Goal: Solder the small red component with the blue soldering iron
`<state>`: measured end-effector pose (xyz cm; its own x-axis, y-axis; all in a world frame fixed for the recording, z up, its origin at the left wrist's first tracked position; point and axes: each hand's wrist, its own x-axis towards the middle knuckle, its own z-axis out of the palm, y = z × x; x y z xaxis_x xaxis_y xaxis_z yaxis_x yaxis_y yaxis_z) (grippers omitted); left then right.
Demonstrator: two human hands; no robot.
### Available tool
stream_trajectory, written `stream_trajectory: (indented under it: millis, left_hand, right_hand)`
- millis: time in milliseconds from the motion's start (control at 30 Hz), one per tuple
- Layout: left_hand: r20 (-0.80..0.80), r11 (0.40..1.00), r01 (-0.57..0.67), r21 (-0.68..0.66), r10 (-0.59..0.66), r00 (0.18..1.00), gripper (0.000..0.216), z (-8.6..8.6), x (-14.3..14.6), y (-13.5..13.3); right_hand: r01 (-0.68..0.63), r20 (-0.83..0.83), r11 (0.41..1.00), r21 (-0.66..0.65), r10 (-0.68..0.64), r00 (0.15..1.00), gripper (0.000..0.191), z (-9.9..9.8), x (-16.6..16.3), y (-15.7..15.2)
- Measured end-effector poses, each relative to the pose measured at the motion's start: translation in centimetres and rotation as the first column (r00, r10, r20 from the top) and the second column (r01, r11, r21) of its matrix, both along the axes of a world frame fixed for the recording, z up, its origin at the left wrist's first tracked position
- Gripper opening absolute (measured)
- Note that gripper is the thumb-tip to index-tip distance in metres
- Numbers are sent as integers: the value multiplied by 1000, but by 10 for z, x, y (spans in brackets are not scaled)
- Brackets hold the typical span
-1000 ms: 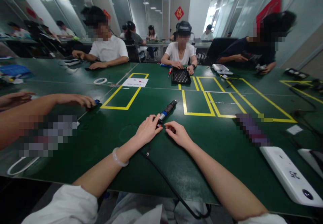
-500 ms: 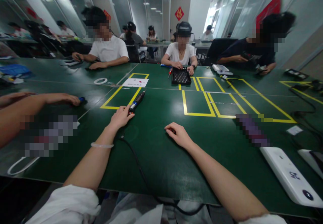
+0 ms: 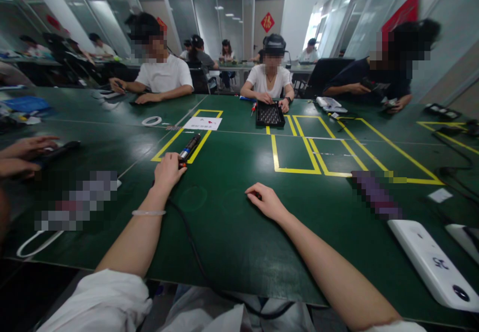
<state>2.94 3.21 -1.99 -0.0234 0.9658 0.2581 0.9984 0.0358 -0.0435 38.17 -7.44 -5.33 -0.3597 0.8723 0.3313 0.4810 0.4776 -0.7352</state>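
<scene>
My left hand (image 3: pixel 169 171), with a pale bangle on its wrist, is closed around the rear end of an electric screwdriver (image 3: pixel 190 147). The tool is dark with a blue band, and its front points away from me over the yellow-taped rectangle beyond the hand. A black cord (image 3: pixel 194 252) trails from below the hand to the table's near edge. My right hand (image 3: pixel 266 201) rests on the green tabletop (image 3: pixel 239 242) with curled fingers and the thumb tucked in. Whatever it may hold is hidden.
A printed white paper (image 3: pixel 203 124) lies in the taped rectangle. At right are a phone (image 3: pixel 376 194) and a white power bank (image 3: pixel 430 264). A co-worker's hands (image 3: pixel 28 152) are at left. Across the table, a person handles a black tray (image 3: pixel 270 114).
My left hand has shifted left with the electric screwdriver, which now points more straight ahead. My right hand has stayed put. The co-worker's reaching arm at left has drawn back.
</scene>
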Motion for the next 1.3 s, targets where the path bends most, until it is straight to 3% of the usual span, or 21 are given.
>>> stream_trajectory:
  millis: [100, 200, 300, 367, 433, 533, 633, 667, 767, 933, 1100, 1300]
  left_hand:
    - [9, 999, -36, -15, 36, 999, 31, 3, 5, -3]
    - [46, 997, -69, 26, 68, 997, 33, 3, 6, -3]
    - [117, 995, -9, 103, -3, 993, 33, 3, 11, -4]
    - [269, 990, 86, 113, -113, 957, 34, 2, 22, -5]
    - [494, 963, 260, 73, -261, 829, 36, 1, 41, -11]
    - [745, 824, 567, -10, -372, 554, 43, 0, 77, -27]
    - [832, 681, 725, -103, -340, 438, 47, 1, 111, -48]
    - [844, 649, 750, -124, -329, 424, 48, 2, 120, -54]
    - [862, 576, 803, -152, -320, 393, 50, 5, 137, -69]
    - [886, 507, 846, -162, -303, 352, 49, 9, 143, -78]
    - [839, 537, 837, -107, -403, 366, 56, 12, 143, -81]
    - [618, 577, 817, -24, -634, 466, 27, 12, 146, -86]
  right_hand:
    - [-2, 2, 1000, 0, 2, 1000, 11, 0, 0, 0]
    - [-3, 9, 1000, -1, 3, 1000, 11, 0, -1, 1]
    - [-3, 12, 1000, 1, 3, 1000, 11, -1, -1, 1]
    - [0, 16, 1000, 5, 0, 1000, 10, -3, -1, 2]
    - [6, 29, 1000, 11, -6, 1000, 12, -4, -1, 3]
    - [8, 32, 1000, 13, -9, 999, 17, -5, -1, 4]
    - [-6, -11, 1000, -11, 6, 1000, 5, -6, -2, 3]
    - [-15, -24, 1000, -20, 15, 1000, 12, -6, -3, 3]
    - [-40, -29, 999, -20, 40, 999, 32, -6, -4, 1]
    - [-68, -13, 998, -9, 68, 998, 15, -2, -6, -1]
    - [-51, -234, 983, -178, 8, 972, 15, -4, -5, 3]
    - [-170, -400, 932, -320, 30, 916, 29, -5, -5, 8]
